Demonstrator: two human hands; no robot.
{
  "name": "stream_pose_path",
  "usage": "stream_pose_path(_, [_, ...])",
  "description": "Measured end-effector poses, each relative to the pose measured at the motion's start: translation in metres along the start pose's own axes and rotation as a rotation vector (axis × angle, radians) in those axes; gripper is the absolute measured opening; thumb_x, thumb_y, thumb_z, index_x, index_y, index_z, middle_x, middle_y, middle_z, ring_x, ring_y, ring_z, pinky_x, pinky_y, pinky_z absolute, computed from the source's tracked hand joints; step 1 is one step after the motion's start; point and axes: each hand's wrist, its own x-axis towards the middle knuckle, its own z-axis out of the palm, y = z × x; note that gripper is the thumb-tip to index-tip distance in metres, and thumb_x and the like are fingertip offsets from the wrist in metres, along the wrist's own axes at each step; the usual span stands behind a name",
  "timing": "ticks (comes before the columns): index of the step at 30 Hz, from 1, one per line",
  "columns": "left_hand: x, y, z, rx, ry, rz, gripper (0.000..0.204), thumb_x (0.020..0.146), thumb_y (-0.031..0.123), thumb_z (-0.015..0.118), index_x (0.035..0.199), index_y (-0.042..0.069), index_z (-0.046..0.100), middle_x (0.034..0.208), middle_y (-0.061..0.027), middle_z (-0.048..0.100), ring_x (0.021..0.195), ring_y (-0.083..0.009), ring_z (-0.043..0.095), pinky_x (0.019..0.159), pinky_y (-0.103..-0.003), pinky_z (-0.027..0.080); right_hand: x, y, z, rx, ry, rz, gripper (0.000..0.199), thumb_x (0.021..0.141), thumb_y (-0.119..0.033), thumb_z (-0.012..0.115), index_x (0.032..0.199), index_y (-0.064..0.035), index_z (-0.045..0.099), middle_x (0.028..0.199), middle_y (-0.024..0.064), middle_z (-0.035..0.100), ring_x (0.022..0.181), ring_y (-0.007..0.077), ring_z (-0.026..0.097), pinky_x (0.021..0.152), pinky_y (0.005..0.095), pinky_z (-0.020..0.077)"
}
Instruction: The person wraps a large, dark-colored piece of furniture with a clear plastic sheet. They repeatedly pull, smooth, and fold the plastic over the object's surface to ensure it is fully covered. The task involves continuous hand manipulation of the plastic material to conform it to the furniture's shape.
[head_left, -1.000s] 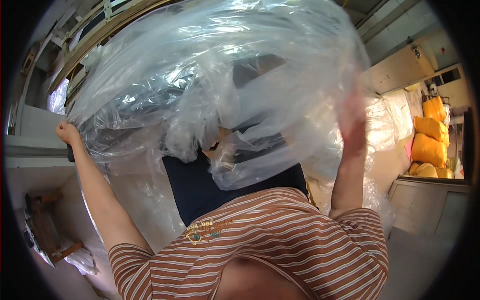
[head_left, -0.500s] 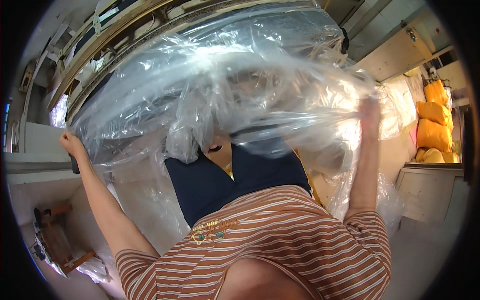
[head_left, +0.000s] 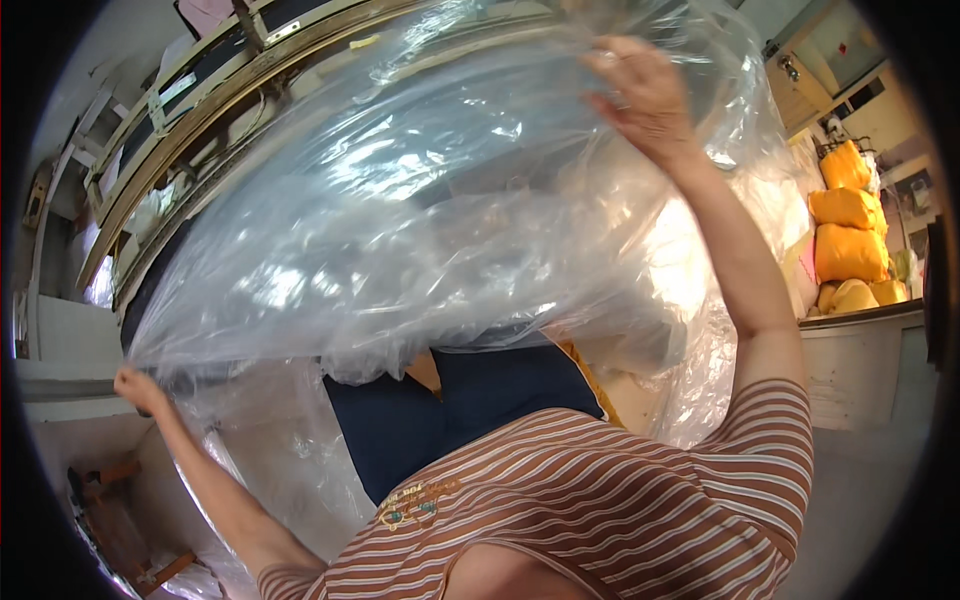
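Overhead and out in front of us, a big clear plastic sheet billows, stretched between our two raised arms.

Behind it run long wooden frames; yellow sacks are stacked at the far right above a pale bin. Our striped shirt and dark trousers fill the lower view. Our right hand is clamped on the sheet's upper edge, fingers pinched shut on the film; our left hand is closed on its lower corner, low and well apart. We judge the spreading goes best if both grips stay firm and the arms stay wide, so the film stays taut without tearing.
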Motion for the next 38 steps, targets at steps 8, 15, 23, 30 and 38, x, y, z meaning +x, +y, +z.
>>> stream_pose_path(8, [0.009, -0.038, -0.064, 0.367, -0.196, 0.199, 0.031, 0.097, 0.021, 0.042, 0.112, -0.004, 0.051, 0.110, -0.0229, 0.057, 0.103, -0.0391, 0.054, 0.089, -0.042, 0.041, -0.046, 0.047, 0.124, 0.285, -0.650, 0.742, 0.057, 0.093, -0.052, 0.037, 0.096, 0.0009, 0.058, 0.093, 0.0167, 0.064, 0.091, 0.0339, 0.059, 0.080, 0.0417, 0.0467])
stream_pose_path(15, [-0.007, -0.025, -0.044, 0.375, -0.183, 0.117, 0.033, 0.097, 0.025, 0.044, 0.111, -0.003, 0.052, 0.112, -0.0212, 0.057, 0.104, -0.0375, 0.054, 0.087, -0.041, 0.042, -0.007, 0.075, 0.199, 1.089, -0.295, 1.055, 0.051, 0.096, -0.046, 0.036, 0.099, -0.0001, 0.056, 0.096, 0.0141, 0.060, 0.090, 0.0257, 0.057, 0.078, 0.0388, 0.0464])
stream_pose_path(23, [0.058, -0.148, -0.150, 0.454, -0.152, -0.122, 0.040, 0.093, 0.030, 0.052, 0.111, -0.005, 0.058, 0.113, -0.0210, 0.060, 0.100, -0.0314, 0.058, 0.088, -0.037, 0.044, -0.001, -0.040, 0.146, 0.530, -0.615, 0.246, 0.052, 0.097, -0.037, 0.038, 0.141, -0.0100, 0.035, 0.149, 0.0078, 0.031, 0.138, 0.0272, 0.027, 0.110, 0.0504, 0.0199])
stream_pose_path(30, [0.069, -0.149, -0.232, 0.071, -0.105, -0.301, 0.040, 0.090, 0.029, 0.060, 0.113, -0.004, 0.059, 0.111, -0.0143, 0.062, 0.100, -0.0218, 0.058, 0.088, -0.032, 0.045, 0.006, -0.054, 0.120, 0.712, -0.546, 0.025, 0.052, 0.098, -0.040, 0.035, 0.138, -0.0081, 0.040, 0.148, 0.0063, 0.034, 0.139, 0.0264, 0.025, 0.112, 0.0464, 0.0200])
stream_pose_path(38, [0.017, -0.097, -0.308, -0.387, -0.011, -0.732, 0.055, 0.086, 0.037, 0.066, 0.130, 0.008, 0.050, 0.128, -0.0113, 0.053, 0.110, -0.0251, 0.054, 0.097, -0.034, 0.041, 0.023, -0.070, 0.135, 0.704, -0.614, 0.075, 0.054, 0.099, -0.041, 0.034, 0.143, -0.0104, 0.034, 0.149, 0.0086, 0.031, 0.139, 0.0264, 0.024, 0.113, 0.0465, 0.0171])
